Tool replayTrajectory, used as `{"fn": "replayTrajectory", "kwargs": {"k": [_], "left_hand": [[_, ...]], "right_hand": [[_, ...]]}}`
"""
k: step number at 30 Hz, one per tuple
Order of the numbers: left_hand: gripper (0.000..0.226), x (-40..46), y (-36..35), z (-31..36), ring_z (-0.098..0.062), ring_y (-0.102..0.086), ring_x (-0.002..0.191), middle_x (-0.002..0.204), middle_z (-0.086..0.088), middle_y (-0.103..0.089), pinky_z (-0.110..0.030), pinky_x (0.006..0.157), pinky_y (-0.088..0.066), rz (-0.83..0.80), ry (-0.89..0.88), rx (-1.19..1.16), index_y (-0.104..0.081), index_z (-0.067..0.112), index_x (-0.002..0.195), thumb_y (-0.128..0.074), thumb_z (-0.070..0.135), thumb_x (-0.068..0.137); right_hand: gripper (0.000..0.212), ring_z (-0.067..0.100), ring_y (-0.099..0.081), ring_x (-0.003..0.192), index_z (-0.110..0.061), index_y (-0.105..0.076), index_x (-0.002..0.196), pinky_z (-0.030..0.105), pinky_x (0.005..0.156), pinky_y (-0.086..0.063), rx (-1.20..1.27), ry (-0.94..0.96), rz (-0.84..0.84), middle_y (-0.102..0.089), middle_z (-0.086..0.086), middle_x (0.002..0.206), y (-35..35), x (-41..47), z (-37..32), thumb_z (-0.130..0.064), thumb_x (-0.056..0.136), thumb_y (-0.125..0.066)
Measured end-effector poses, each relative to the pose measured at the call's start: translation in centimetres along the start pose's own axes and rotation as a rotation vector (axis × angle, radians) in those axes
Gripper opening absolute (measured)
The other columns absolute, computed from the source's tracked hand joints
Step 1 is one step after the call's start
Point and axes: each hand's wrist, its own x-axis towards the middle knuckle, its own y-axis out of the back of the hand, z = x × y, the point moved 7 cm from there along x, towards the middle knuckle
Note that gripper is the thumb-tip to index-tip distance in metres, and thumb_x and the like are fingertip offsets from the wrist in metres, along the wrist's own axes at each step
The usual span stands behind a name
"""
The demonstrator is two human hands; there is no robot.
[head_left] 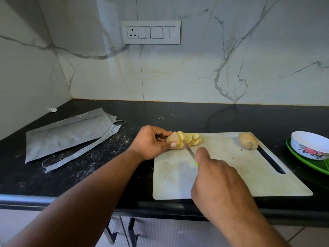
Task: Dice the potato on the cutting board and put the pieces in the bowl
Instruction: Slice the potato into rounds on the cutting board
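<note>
— What sits closest to the lens?

— The two bare forearms, reaching in from the bottom edge over the black counter [178, 113]. The left one runs diagonally up to the left hand [151, 142], the right one comes up from the lower right to the right hand [219, 179].

— Start from the left, then.

— Far left, flat grey paper bags [67, 134] lie on the counter, with a small white plug [53, 109] behind them near the corner. Pale crumbs speckle the counter between the bags and the left hand.

— And that hand?

— Its fingers curl round the uncut end of the potato [173, 139], thumb pressed on the near side, fingertips on the far side. It grips the potato at the far left corner of the white cutting board [222, 175].

— How does the potato look?

— Skin on, pale yellow inside. To the right of the held end, a row of round slices [191, 139] leans together like fallen dominoes.

— The knife?

— The knife [188, 150] has a slim blade, and it meets the potato just right of the left thumb. The right hand closes round the handle, of which only a bright green sliver shows, with the index finger stretched along the top.

— Further right?

— A second potato [248, 140], whole and brown, rests at the board's far right, beside the handle slot. Past the board stands a white bowl [309, 145] with a floral print, on a green plate [306, 162]. Its inside cannot be seen.
</note>
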Motion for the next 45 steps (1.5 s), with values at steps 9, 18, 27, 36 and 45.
{"fn": "replayTrajectory", "kwargs": {"k": [9, 18, 27, 36, 45], "left_hand": [[0.027, 0.2, 0.1, -0.9, -0.021, -0.078, 0.088, 0.088, 0.0, -0.08, -0.041, 0.085, -0.063, 0.023, 0.059, -0.028, -0.079, 0.017, 0.089, -0.098, 0.022, 0.07], [0.029, 0.4, 0.1, -1.4, -0.023, -0.078, 0.087, 0.088, -0.003, -0.08, -0.045, 0.085, -0.064, 0.01, 0.041, -0.035, -0.078, 0.015, 0.088, -0.098, 0.025, 0.069], [0.025, 0.2, 0.0, -0.4, -0.012, -0.076, 0.081, 0.087, -0.001, -0.08, -0.024, 0.075, -0.06, -0.005, 0.002, -0.079, -0.077, 0.001, 0.091, -0.092, 0.011, 0.074], [0.026, 0.4, -0.3, -0.9, -0.01, -0.075, 0.08, 0.085, 0.007, -0.08, -0.026, 0.075, -0.06, -0.037, 0.009, -0.12, -0.077, 0.002, 0.09, -0.093, 0.013, 0.073], [0.023, 0.4, -0.5, -0.5, -0.019, -0.078, 0.09, 0.095, 0.001, -0.081, -0.04, 0.087, -0.063, -0.075, 0.008, -0.068, -0.077, 0.021, 0.087, -0.095, 0.024, 0.073]], "right_hand": [[0.036, 0.007, -0.035, 0.055, -0.026, -0.031, 0.12, 0.02, 0.044, -0.02, 0.029, 0.012, 0.059, -0.035, -0.007, 0.071, 0.1, 2.3, -1.2, -0.017, 0.092, -0.051], [0.041, 0.006, -0.032, 0.054, -0.026, -0.03, 0.129, 0.02, 0.044, -0.02, 0.016, 0.01, 0.063, -0.036, -0.006, 0.074, -1.0, 2.9, -1.3, -0.018, 0.095, -0.05], [0.03, 0.012, -0.055, 0.067, -0.025, -0.044, 0.121, 0.02, 0.047, -0.033, 0.106, 0.048, 0.037, -0.061, -0.009, 0.089, -3.5, 6.8, -2.5, -0.016, 0.094, -0.055], [0.054, 0.007, -0.039, 0.059, -0.034, -0.033, 0.137, 0.022, 0.046, -0.025, 0.104, 0.021, -0.018, -0.038, -0.01, 0.071, -4.1, 4.3, -1.2, -0.015, 0.091, -0.055], [0.044, 0.007, -0.039, 0.058, -0.029, -0.034, 0.127, 0.022, 0.045, -0.022, 0.009, -0.027, -0.115, -0.041, -0.007, 0.071, -2.1, 1.0, -0.4, -0.013, 0.088, -0.049]]}}
